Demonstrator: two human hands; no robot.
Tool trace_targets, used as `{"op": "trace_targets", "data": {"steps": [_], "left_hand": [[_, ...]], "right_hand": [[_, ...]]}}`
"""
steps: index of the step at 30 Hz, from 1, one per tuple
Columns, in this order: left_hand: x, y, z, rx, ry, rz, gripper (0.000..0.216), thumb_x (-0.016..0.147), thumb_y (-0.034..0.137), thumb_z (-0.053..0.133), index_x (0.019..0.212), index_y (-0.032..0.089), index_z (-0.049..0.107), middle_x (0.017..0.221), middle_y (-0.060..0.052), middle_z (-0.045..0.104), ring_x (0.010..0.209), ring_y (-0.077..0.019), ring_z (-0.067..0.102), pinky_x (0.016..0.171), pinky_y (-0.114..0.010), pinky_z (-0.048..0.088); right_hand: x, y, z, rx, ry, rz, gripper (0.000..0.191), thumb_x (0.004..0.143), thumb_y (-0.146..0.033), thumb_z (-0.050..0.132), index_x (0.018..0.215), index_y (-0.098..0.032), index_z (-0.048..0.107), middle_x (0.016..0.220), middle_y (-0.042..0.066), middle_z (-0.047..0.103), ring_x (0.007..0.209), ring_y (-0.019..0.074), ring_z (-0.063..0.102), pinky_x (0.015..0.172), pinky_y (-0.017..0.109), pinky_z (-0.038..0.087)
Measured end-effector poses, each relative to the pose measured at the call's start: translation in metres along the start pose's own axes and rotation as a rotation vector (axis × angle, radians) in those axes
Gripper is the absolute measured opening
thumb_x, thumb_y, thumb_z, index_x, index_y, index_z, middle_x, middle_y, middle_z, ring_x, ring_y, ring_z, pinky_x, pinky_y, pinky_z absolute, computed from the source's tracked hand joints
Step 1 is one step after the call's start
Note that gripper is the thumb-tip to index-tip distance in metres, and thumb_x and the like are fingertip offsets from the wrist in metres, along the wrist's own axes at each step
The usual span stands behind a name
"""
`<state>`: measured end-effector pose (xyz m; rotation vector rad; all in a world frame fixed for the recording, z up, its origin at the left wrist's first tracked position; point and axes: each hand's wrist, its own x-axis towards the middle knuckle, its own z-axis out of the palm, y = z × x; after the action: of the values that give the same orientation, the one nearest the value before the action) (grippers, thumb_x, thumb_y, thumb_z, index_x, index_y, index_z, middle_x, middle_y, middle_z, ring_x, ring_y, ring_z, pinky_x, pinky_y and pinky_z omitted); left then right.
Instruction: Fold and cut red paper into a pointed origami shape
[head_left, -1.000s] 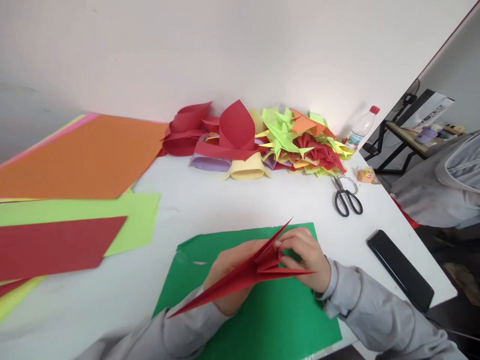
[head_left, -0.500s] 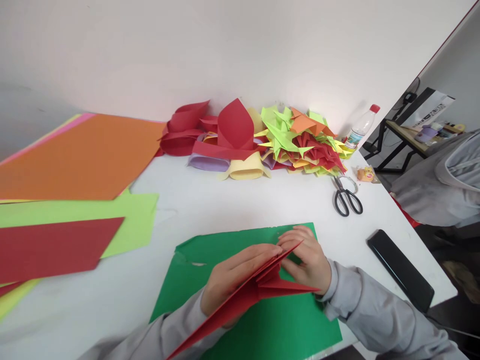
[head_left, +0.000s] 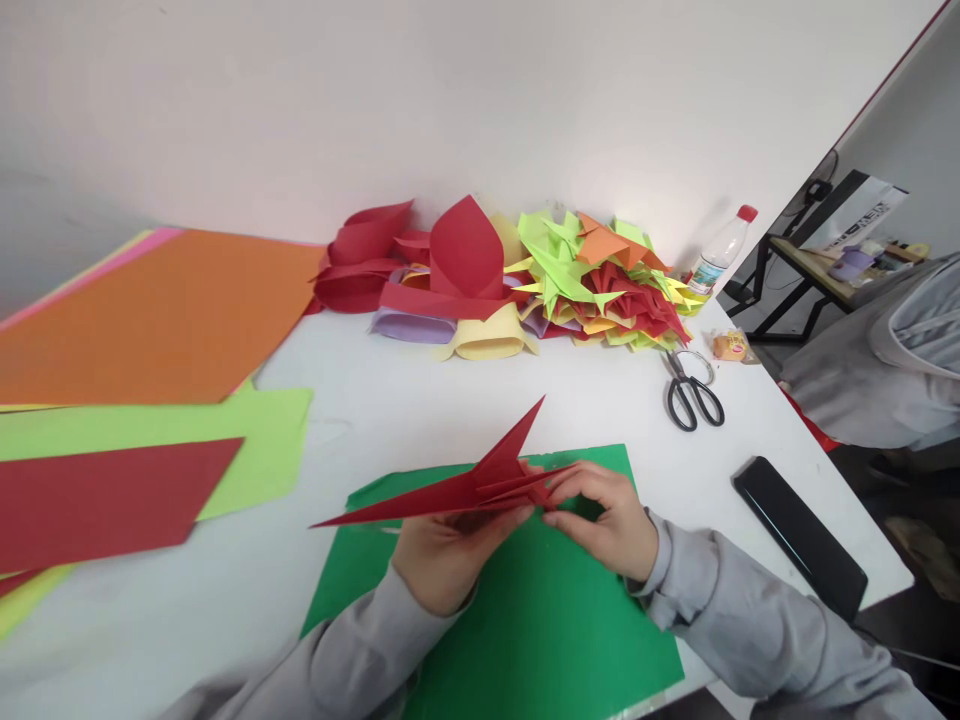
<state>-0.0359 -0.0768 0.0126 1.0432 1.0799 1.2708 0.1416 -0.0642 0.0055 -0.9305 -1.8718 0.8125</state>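
sleeves: grey, rising from the lower edge to both wrists.
left hand: closed on the folded paper from below, thumb along its near edge.
right hand: narrow, thumb and fingers pinching the right end of the same piece.
folded paper: red, between the hands, above the left one and left of the right one; one long point runs left past the left hand, another slants up and away, a third reaches over the right fingertips.
green sheet: on the table, under both hands.
phone: black, flat, right of the right hand.
left side: a red sheet over a lime sheet, a yellow sheet peeking out beneath; an orange sheet lies farther back.
scissors: black handles toward the hands, blades by a ring.
packet: small, near the table's right edge.
back: curled papers in red, purple and yellow, beside a pile of pointed shapes.
bottle: red cap, upright but slanting in view, right of the pile.
wall: white, behind everything on the table.
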Motion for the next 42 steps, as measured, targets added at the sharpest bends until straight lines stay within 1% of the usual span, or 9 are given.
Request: {"op": "trace_targets", "data": {"steps": [8,13,19,23,27,31,33,38,42], "left_hand": [[0.000,-0.003,0.000,-0.020,0.013,-0.005,0.018,0.065,0.020,0.077,0.082,0.023,0.076,0.089,0.001,0.077,0.089,-0.0220,0.071,0.089,-0.034,0.058],[0.004,-0.002,-0.001,-0.118,0.010,-0.002,0.023,0.062,0.022,0.081,0.085,0.023,0.075,0.087,0.000,0.077,0.086,-0.0231,0.071,0.087,-0.038,0.059],[0.007,-0.001,0.000,-0.196,-0.002,-0.039,0.020,0.059,0.026,0.084,0.077,0.023,0.076,0.081,0.000,0.077,0.082,-0.0231,0.072,0.085,-0.038,0.059],[0.005,-0.002,0.002,-0.179,-0.013,-0.075,0.019,0.058,0.031,0.085,0.072,0.021,0.076,0.079,-0.002,0.077,0.081,-0.0240,0.072,0.084,-0.038,0.059],[0.005,0.000,0.005,-0.262,-0.002,-0.116,0.023,0.055,0.031,0.087,0.071,0.020,0.076,0.076,-0.002,0.076,0.077,-0.0217,0.072,0.076,-0.032,0.061],[0.005,0.001,0.009,-0.348,0.023,-0.191,0.026,0.049,0.028,0.090,0.069,0.021,0.076,0.073,0.000,0.076,0.072,-0.0178,0.071,0.066,-0.024,0.060],[0.004,0.000,0.011,-0.367,0.020,-0.219,0.026,0.048,0.027,0.091,0.068,0.020,0.076,0.073,-0.001,0.076,0.071,-0.0170,0.070,0.065,-0.022,0.059],[0.006,0.000,0.012,-0.439,-0.001,-0.257,0.029,0.047,0.025,0.091,0.071,0.018,0.077,0.074,-0.003,0.076,0.076,-0.0196,0.071,0.072,-0.025,0.060],[0.010,0.003,0.009,-0.529,-0.004,-0.339,0.029,0.052,0.028,0.090,0.074,0.016,0.076,0.076,-0.004,0.076,0.071,-0.0206,0.072,0.067,-0.028,0.061]], "right_hand": [[0.001,0.001,0.000,0.119,-0.049,0.069,0.020,0.080,-0.036,0.071,0.070,-0.020,0.064,0.090,0.006,0.069,0.085,0.0176,0.067,0.081,0.034,0.056],[0.001,-0.001,-0.001,0.125,-0.123,0.103,0.024,0.088,-0.035,0.062,0.070,-0.019,0.064,0.080,0.005,0.070,0.074,0.0154,0.067,0.073,0.030,0.055],[-0.002,-0.001,0.000,0.183,-0.015,0.207,0.031,0.075,-0.046,0.073,0.083,-0.020,0.057,0.077,0.002,0.068,0.070,0.0147,0.065,0.066,0.028,0.054],[-0.003,-0.005,0.002,0.229,-0.090,0.252,0.026,0.085,-0.042,0.064,0.072,-0.019,0.060,0.062,0.000,0.067,0.054,0.0116,0.063,0.055,0.023,0.052],[-0.003,-0.007,0.003,0.313,-0.098,0.338,0.031,0.083,-0.043,0.066,0.066,-0.017,0.060,0.056,0.000,0.067,0.047,0.0104,0.061,0.048,0.021,0.050],[-0.004,-0.004,0.003,0.379,-0.145,0.399,0.035,0.080,-0.050,0.067,0.071,-0.017,0.059,0.061,0.001,0.069,0.050,0.0108,0.063,0.050,0.021,0.052],[-0.004,-0.004,0.003,0.363,-0.159,0.401,0.036,0.081,-0.051,0.065,0.072,-0.017,0.057,0.061,0.001,0.069,0.049,0.0104,0.062,0.050,0.021,0.051],[-0.004,-0.007,0.003,0.237,-0.138,0.375,0.040,0.088,-0.050,0.056,0.064,-0.018,0.053,0.051,0.001,0.064,0.041,0.0079,0.055,0.042,0.017,0.044],[-0.005,-0.008,0.002,0.206,-0.160,0.388,0.041,0.087,-0.051,0.055,0.063,-0.018,0.052,0.049,0.001,0.062,0.038,0.0077,0.053,0.039,0.017,0.041]]}}
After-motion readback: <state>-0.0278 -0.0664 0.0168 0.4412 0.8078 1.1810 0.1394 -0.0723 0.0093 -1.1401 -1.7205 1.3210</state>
